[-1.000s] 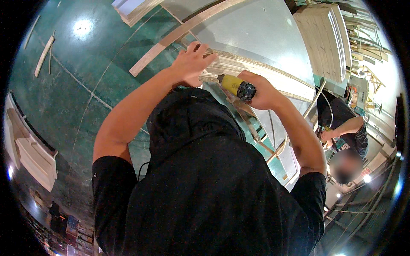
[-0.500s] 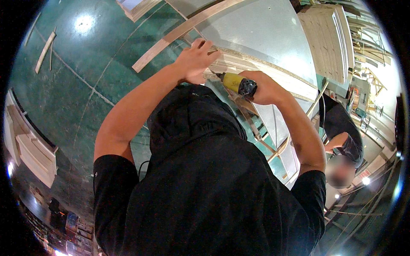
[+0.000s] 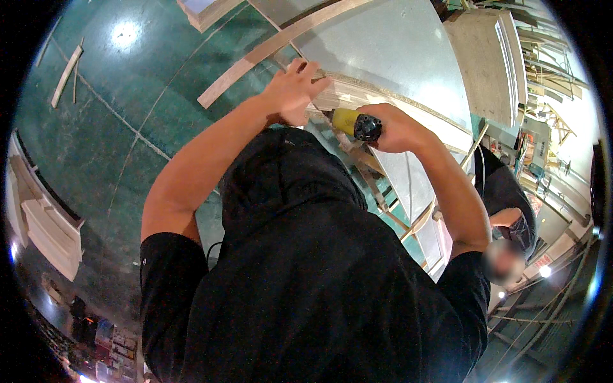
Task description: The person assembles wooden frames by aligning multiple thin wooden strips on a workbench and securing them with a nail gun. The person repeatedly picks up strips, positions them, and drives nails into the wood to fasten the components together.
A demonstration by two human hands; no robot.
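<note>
My right hand (image 3: 397, 129) is wrapped around a yellow and black power drill (image 3: 348, 121). The drill's front end points left, toward the edge of a layered wooden piece (image 3: 383, 101). On the left end of that piece rests my left hand (image 3: 292, 92), fingers spread and gripping nothing that I can see. The drill's tip is too small and dark to make out. Beyond my left hand, a long wooden strip (image 3: 268, 48) lies at a slant against a large grey panel (image 3: 389, 41).
A stack of boards (image 3: 479, 64) stands at the far right. Another person in dark clothes (image 3: 504, 185) bends over close to my right elbow. Loose wood strips (image 3: 66, 80) lie on the green floor at the left, and pale panels (image 3: 51, 236) stand at the lower left.
The drill and my right hand have shifted very slightly up and left. My left hand keeps its place. The other person has moved a little.
</note>
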